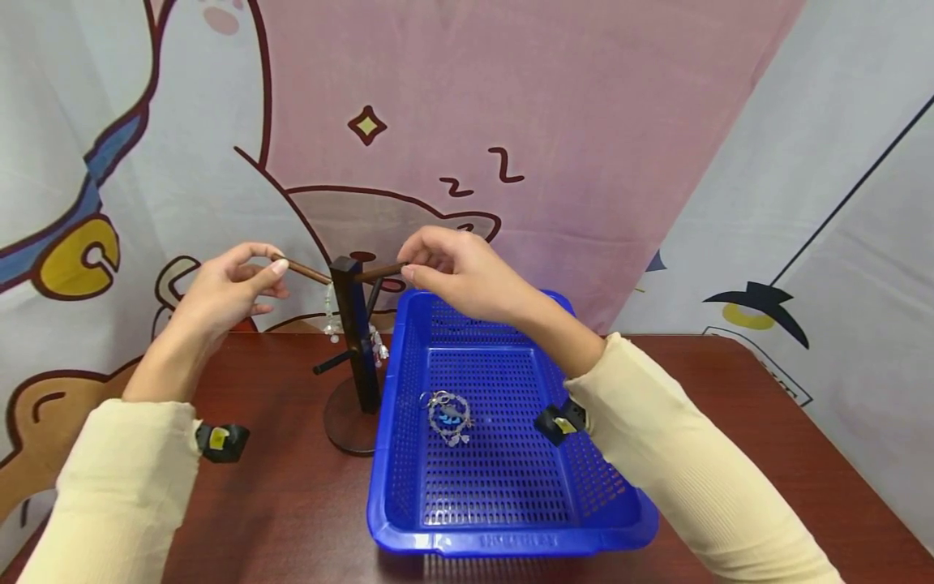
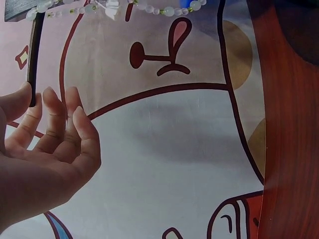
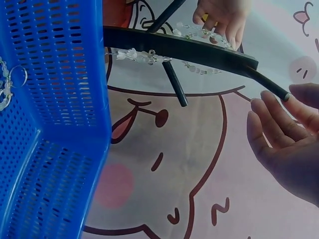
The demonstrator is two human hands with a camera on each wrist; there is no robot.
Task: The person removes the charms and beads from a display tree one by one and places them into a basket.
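Observation:
A dark wooden jewelry stand (image 1: pixel 355 341) with several pegs rises from a round base. My left hand (image 1: pixel 222 288) pinches the tip of its upper left peg (image 1: pixel 306 271) between thumb and index finger. At the upper right peg (image 1: pixel 379 273), my right hand (image 1: pixel 467 272) holds the end between thumb and index finger, its other fingers spread loosely in the right wrist view. A pale beaded bracelet (image 1: pixel 331 315) hangs from the left peg close to the post. Another string of beads (image 1: pixel 377 346) hangs on the post's right side.
Right beside the stand, a blue perforated basket (image 1: pixel 514 542) sits on the reddish-brown table (image 1: pixel 277 503). Beaded bracelets (image 1: pixel 454 426) with rings and a blue charm lie in it. A cartoon-printed cloth (image 1: pixel 584 122) hangs directly behind the table.

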